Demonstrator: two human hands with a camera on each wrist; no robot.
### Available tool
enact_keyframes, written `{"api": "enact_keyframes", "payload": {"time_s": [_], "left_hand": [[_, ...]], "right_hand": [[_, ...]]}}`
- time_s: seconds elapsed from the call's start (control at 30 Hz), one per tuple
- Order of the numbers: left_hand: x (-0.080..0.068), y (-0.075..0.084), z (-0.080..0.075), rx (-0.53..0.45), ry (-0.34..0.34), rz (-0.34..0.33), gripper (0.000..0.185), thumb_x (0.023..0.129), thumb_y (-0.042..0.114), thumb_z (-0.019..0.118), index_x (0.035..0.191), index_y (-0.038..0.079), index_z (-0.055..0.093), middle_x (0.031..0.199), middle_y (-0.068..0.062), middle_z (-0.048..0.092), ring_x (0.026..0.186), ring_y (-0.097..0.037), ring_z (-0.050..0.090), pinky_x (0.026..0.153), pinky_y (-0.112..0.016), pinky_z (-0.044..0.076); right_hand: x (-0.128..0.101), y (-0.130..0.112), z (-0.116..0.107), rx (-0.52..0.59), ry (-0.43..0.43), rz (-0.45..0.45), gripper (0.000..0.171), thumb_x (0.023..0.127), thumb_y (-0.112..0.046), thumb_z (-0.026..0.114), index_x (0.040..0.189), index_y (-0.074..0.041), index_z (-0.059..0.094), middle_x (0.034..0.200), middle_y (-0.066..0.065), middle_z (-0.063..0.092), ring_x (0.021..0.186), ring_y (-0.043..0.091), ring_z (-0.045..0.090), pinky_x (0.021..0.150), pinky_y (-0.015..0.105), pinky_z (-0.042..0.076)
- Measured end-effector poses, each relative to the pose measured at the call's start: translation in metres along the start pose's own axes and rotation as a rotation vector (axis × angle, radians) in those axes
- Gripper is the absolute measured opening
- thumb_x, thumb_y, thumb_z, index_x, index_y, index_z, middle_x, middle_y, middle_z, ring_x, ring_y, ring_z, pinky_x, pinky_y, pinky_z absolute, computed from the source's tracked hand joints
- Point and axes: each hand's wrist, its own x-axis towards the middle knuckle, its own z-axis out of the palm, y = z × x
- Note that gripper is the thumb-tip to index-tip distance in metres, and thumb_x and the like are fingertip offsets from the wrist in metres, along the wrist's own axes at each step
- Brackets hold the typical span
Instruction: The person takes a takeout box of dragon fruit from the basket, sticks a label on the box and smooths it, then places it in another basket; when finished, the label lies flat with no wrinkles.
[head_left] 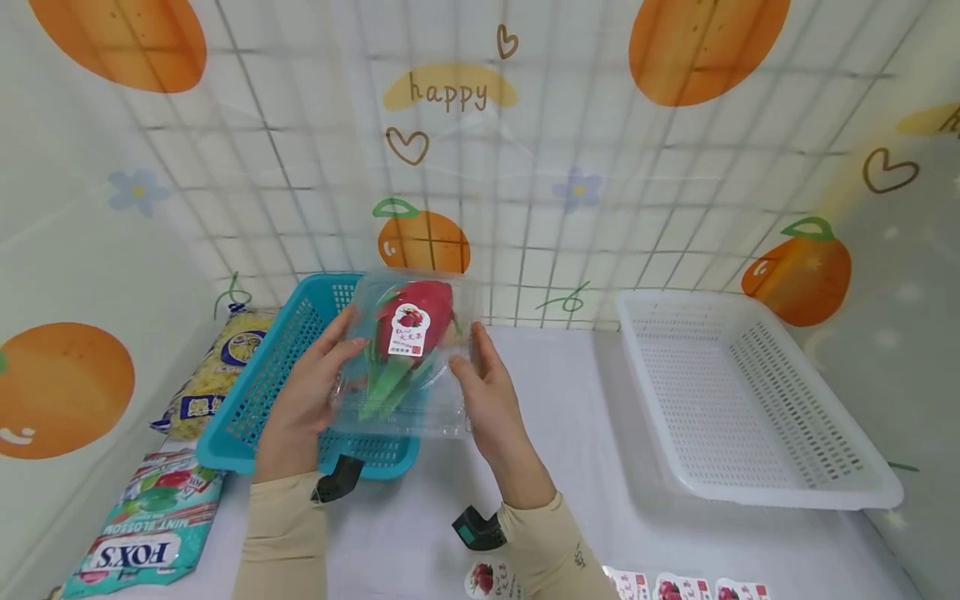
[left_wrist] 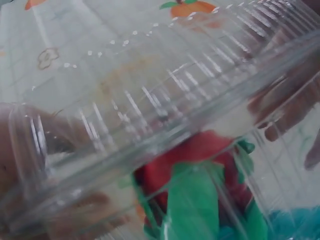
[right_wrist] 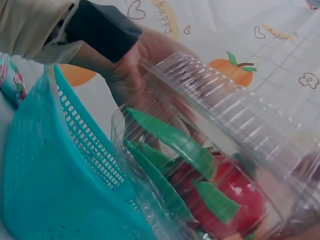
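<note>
Before an orange-printed wall, both hands, left hand (head_left: 303,400) and right hand (head_left: 487,398), hold the clear box (head_left: 408,367) with a dragon fruit (head_left: 415,321) above the blue basket (head_left: 247,417), fingers curled on its sides. The left wrist view is blurred; the lid seems closed. The right wrist view shows the box (right_wrist: 210,165) beside the basket (right_wrist: 55,185). Probably a carrying step; setting it down next needs a level hold.

Both forearms are covered by long, close-fitting sleeves in a pale beige cloth, ending at the wrists, so that the left hand (head_left: 303,400) and the right hand (head_left: 491,400) are left bare. A small dark marking is seen on the right sleeve (head_left: 551,554) near the cuff. A black device is strapped at each wrist; on the right one (head_left: 474,530) a teal patch is shown. In the right wrist view, a black band is seen beyond the left sleeve's beige cuff (right_wrist: 35,25)
</note>
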Motion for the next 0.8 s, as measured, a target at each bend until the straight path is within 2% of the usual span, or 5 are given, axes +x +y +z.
{"api": "enact_keyframes", "payload": {"time_s": [0.13,0.23,0.37,0.63,0.8], "left_hand": [[-0.003,0.0,-0.018,0.017,-0.013,0.01,0.064,0.11,0.028,0.044,0.165,0.03,0.012,0.173,0.007,0.009,0.156,-0.024,0.016,0.101,-0.037,0.051],[-0.006,-0.001,-0.032,0.026,-0.024,0.024,0.063,0.11,0.031,0.044,0.165,0.029,0.014,0.172,0.007,0.013,0.145,-0.008,0.034,0.076,-0.022,0.054],[-0.009,-0.003,-0.051,-0.006,-0.054,0.07,0.065,0.11,0.03,0.044,0.166,0.025,0.011,0.17,0.006,0.017,0.126,0.01,0.048,0.083,-0.023,0.055],[-0.014,-0.009,-0.081,-0.221,-0.108,0.11,0.056,0.11,0.019,0.045,0.163,0.022,0.028,0.141,0.028,0.055,0.123,0.005,0.058,0.066,-0.017,0.055],[-0.013,-0.008,-0.089,-0.212,-0.081,0.091,0.053,0.109,0.019,0.048,0.16,0.023,0.035,0.138,0.026,0.058,0.121,0.003,0.06,0.083,-0.024,0.059]], "right_hand": [[-0.001,0.001,0.009,-0.015,-0.061,-0.017,0.073,0.102,-0.024,0.059,0.164,-0.022,0.021,0.171,-0.008,0.019,0.161,0.019,0.011,0.125,0.046,0.027],[-0.004,0.003,0.014,-0.053,-0.114,-0.008,0.076,0.101,-0.029,0.062,0.164,-0.026,0.02,0.171,-0.01,0.018,0.161,0.02,0.009,0.125,0.052,0.026],[-0.009,0.007,0.022,-0.12,-0.205,-0.017,0.083,0.098,-0.036,0.067,0.165,-0.03,0.017,0.171,-0.009,0.018,0.16,0.022,0.013,0.121,0.054,0.031],[-0.016,0.015,0.037,-0.221,-0.375,-0.072,0.099,0.093,-0.032,0.075,0.165,-0.029,0.007,0.171,-0.009,0.013,0.158,0.02,0.017,0.118,0.05,0.039],[-0.019,0.017,0.043,-0.224,-0.377,-0.104,0.101,0.093,-0.031,0.075,0.166,-0.024,0.006,0.173,-0.005,0.009,0.158,0.024,0.015,0.115,0.051,0.041]]}}
